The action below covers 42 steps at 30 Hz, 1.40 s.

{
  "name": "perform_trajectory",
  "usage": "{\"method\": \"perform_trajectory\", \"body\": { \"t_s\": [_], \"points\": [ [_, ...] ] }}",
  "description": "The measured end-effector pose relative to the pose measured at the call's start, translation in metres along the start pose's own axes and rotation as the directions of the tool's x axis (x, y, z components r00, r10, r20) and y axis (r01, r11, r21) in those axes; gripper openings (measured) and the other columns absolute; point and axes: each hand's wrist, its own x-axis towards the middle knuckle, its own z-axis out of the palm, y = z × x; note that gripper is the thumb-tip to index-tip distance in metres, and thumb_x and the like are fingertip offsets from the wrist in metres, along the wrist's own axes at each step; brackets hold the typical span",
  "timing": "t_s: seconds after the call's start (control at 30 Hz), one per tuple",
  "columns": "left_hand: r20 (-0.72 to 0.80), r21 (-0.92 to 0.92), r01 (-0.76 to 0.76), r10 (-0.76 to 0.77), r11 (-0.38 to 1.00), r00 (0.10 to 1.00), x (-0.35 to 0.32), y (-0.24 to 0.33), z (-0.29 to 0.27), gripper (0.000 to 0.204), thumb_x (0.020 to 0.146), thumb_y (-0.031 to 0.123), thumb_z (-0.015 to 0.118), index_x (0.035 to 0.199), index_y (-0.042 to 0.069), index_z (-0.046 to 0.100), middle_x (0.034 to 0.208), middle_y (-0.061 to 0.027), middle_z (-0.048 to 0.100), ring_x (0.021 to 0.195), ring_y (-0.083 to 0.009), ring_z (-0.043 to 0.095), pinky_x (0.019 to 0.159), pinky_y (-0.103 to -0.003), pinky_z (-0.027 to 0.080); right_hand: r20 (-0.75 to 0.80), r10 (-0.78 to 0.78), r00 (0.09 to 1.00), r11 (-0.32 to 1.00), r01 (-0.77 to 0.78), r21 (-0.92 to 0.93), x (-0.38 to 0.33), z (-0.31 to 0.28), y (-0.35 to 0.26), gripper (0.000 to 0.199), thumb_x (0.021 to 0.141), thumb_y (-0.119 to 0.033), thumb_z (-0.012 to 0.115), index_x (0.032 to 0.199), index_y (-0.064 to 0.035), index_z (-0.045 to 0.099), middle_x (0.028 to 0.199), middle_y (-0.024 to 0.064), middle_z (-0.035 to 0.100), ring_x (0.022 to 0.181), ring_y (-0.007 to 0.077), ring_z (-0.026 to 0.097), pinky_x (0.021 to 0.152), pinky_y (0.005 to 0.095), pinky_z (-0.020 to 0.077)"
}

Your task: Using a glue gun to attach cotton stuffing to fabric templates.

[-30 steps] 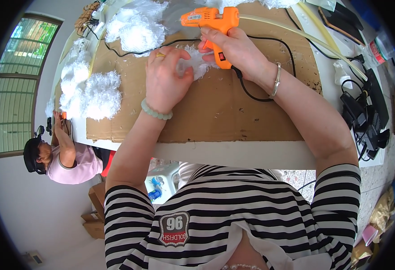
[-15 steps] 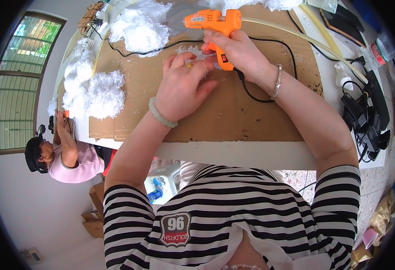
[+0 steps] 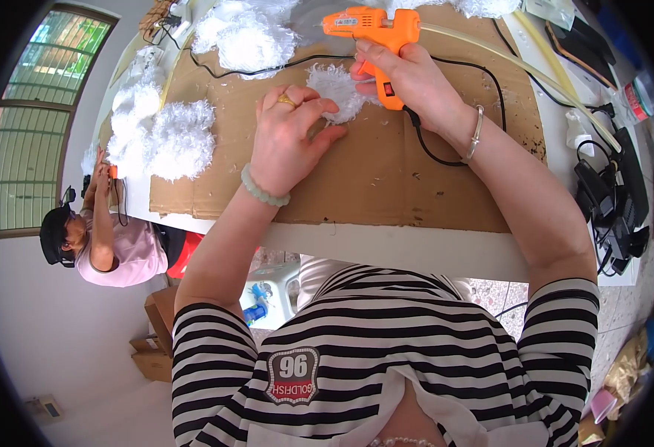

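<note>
My right hand is closed round the handle of an orange hot glue gun, its nozzle pointing left. A pale glue stick runs from the back of the gun. Below the gun, a small white fluffy piece lies on the brown cardboard. My left hand is at the left edge of this piece, fingers curled and index fingertip on it. The thumb is a little apart from the index finger. The gun's black cord hangs from the handle's base.
White fluffy bundles lie at the back, and more at the left. A black cable crosses the cardboard. Black devices with wires sit at the right table edge. A person in pink works at the far left.
My left hand has drawn left, away from the glue gun, so more of the white fluffy piece shows. The gun in my right hand has shifted slightly right and up in view.
</note>
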Motion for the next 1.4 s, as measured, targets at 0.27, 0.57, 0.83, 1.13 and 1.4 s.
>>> {"method": "perform_trajectory", "body": {
  "t_s": [0.27,0.57,0.83,1.13,1.4],
  "points": [
    [0.016,0.011,-0.088,0.088,0.996,0.996,0.009,-0.011,0.011,0.015,0.063,0.005,0.072,0.073,0.011,0.061,0.086,-0.0001,0.057,0.089,-0.026,0.052,0.082,-0.04,0.038,0.015,0.003,1.0,1.0,-0.002,-0.028,0.001,-0.002,0.002,0.036,0.09,-0.036,0.054,0.103,-0.0032,0.059,0.091,0.0049,0.062,0.081,0.0152,0.062,0.072,0.0257,0.0494],
    [-0.131,0.007,-0.019,0.019,1.0,0.991,0.023,-0.026,0.014,0.014,0.066,0.003,0.069,0.075,0.008,0.06,0.083,-0.0039,0.059,0.088,-0.0266,0.055,0.08,-0.039,0.04,0.03,0.011,0.999,1.0,-0.011,-0.006,0.001,-0.001,0.003,0.035,0.09,-0.035,0.054,0.1,-0.002,0.059,0.089,0.0044,0.061,0.08,0.014,0.061,0.072,0.0255,0.0494],
    [0.122,0.058,-0.174,0.166,0.983,0.979,-0.015,0.019,-0.025,0.029,0.069,0.016,0.071,0.093,0.006,0.061,0.097,-0.0066,0.062,0.097,-0.026,0.051,0.085,-0.042,0.039,0.057,0.012,0.998,1.0,-0.011,-0.012,0.001,-0.004,0.002,0.035,0.09,-0.036,0.054,0.102,-0.0023,0.057,0.089,0.004,0.06,0.081,0.0135,0.061,0.074,0.0257,0.0493],
    [0.289,0.082,-0.114,0.086,0.99,0.953,-0.015,0.032,-0.017,0.046,0.069,0.032,0.07,0.105,0.006,0.057,0.116,-0.0069,0.058,0.109,-0.0272,0.045,0.092,-0.045,0.032,0.013,-0.007,1.0,1.0,0.007,-0.013,-0.002,0.001,0.001,0.034,0.09,-0.034,0.053,0.101,-0.0013,0.057,0.089,0.0045,0.06,0.08,0.0108,0.058,0.073,0.0252,0.0484],
    [0.063,-0.179,0.143,-0.134,0.973,0.989,-0.025,-0.006,-0.029,0.037,0.076,0.023,0.068,0.105,0.006,0.056,0.106,-0.0091,0.062,0.102,-0.0332,0.051,0.091,-0.044,0.036,0.039,-0.01,0.999,1.0,0.01,-0.015,-0.001,0.001,0.002,0.034,0.091,-0.034,0.051,0.1,-0.0017,0.057,0.089,0.0052,0.061,0.081,0.0118,0.059,0.073,0.026,0.0482]
  ]
}}
